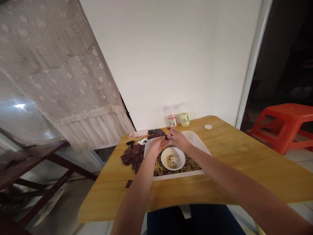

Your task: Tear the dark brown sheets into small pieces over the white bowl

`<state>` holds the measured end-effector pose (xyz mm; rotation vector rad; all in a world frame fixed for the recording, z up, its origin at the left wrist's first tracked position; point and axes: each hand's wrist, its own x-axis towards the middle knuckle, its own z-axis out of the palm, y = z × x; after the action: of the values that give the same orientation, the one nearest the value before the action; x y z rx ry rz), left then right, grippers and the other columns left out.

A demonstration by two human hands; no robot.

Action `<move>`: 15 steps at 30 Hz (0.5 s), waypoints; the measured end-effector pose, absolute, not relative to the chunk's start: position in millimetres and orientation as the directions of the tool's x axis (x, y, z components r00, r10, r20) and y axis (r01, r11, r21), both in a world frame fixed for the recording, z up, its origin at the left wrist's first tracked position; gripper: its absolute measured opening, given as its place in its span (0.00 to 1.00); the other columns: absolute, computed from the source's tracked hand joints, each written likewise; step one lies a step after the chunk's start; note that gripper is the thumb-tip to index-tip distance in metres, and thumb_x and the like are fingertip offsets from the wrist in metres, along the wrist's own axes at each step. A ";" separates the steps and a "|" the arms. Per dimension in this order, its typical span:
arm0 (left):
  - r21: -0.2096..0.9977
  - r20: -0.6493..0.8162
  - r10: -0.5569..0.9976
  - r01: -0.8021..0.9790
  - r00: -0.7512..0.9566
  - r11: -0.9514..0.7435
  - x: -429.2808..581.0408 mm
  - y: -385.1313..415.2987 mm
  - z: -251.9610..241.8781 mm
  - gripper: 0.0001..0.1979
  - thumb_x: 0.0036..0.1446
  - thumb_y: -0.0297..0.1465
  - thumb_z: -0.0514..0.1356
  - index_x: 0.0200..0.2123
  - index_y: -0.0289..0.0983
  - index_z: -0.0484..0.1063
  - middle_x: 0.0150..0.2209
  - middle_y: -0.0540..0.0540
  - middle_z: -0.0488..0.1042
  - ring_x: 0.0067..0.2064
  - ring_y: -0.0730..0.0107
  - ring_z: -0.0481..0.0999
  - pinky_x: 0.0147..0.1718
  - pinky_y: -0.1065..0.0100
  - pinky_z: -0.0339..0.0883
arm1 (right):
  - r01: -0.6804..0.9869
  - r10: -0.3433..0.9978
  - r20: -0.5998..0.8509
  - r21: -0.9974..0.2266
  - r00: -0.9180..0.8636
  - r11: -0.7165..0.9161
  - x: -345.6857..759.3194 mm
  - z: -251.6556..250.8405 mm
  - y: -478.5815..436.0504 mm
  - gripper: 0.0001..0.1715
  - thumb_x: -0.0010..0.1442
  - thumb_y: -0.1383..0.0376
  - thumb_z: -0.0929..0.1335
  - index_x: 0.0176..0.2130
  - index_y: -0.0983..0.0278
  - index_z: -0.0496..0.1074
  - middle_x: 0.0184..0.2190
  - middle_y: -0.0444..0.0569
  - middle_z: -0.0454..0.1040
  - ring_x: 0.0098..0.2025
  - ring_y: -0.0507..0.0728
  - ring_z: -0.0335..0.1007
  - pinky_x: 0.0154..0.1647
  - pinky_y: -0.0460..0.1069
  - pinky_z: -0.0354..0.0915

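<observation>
From my remote station the head camera looks down on two bare forearms over a wooden tabletop (234, 163); the left hand (154, 147) and the right hand (178, 139) are close together, fingers curled inward, and their fingertips (166, 138) meet around a small dark scrap (166, 138); I read both hands as partly closed, but I cannot tell which one really grips it. Just below both hands sits a white bowl (173, 158) holding pale beans (171, 161), and around it, under the hands, a white tray (195, 138) is filled with a mix of dark and pale beans (193, 166). Left of the left hand lies a loose pile of dark brown squares (133, 156), with one stray square (128, 183) nearer the table edge; they look thin, flat and matte, with fairly clean edges. The risk I would watch is the scrap slipping from those fingertips, since it looks small and a weak pinch could drop it into the beans, where its dark colour would be hard to pick out; a careless wrist or forearm could also nudge the bowl or sweep the pile. Beyond the right hand stand a small labelled bottle (172, 120) and a plastic bottle (184, 118).
</observation>
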<state>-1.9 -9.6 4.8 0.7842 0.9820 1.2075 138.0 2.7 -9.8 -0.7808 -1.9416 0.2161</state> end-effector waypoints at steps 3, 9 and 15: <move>0.898 -0.191 0.980 -0.392 0.064 0.200 -1.2 -9.0 4.8 0.05 0.50 0.21 0.60 0.24 0.32 0.68 0.25 0.44 0.76 0.29 0.71 0.77 0.44 0.63 0.68 | 0.411 0.589 0.737 -0.450 -0.331 0.793 137.4 -10.9 3.6 0.09 0.53 0.75 0.59 0.27 0.62 0.56 0.29 0.45 0.59 0.31 0.53 0.57 0.32 0.47 0.56; 0.903 -0.205 0.978 -0.377 0.047 0.208 0.2 -10.2 7.0 0.04 0.50 0.20 0.59 0.24 0.31 0.69 0.25 0.43 0.75 0.31 0.69 0.77 0.45 0.62 0.67 | 0.429 0.601 0.738 -0.457 -0.306 0.779 136.7 -11.6 3.9 0.09 0.54 0.75 0.59 0.27 0.62 0.56 0.29 0.46 0.59 0.31 0.53 0.57 0.32 0.47 0.56; 0.901 -0.202 0.978 -0.381 0.055 0.207 1.0 -13.1 9.5 0.06 0.51 0.20 0.58 0.23 0.32 0.68 0.24 0.45 0.75 0.31 0.69 0.77 0.45 0.63 0.67 | 0.419 0.598 0.736 -0.457 -0.318 0.784 136.3 -11.3 3.6 0.09 0.55 0.75 0.59 0.27 0.63 0.56 0.30 0.46 0.58 0.31 0.52 0.56 0.32 0.47 0.56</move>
<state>1.0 -13.1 9.5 0.7764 0.9987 1.2068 136.3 3.6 -11.3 -0.7657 -1.9577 0.2208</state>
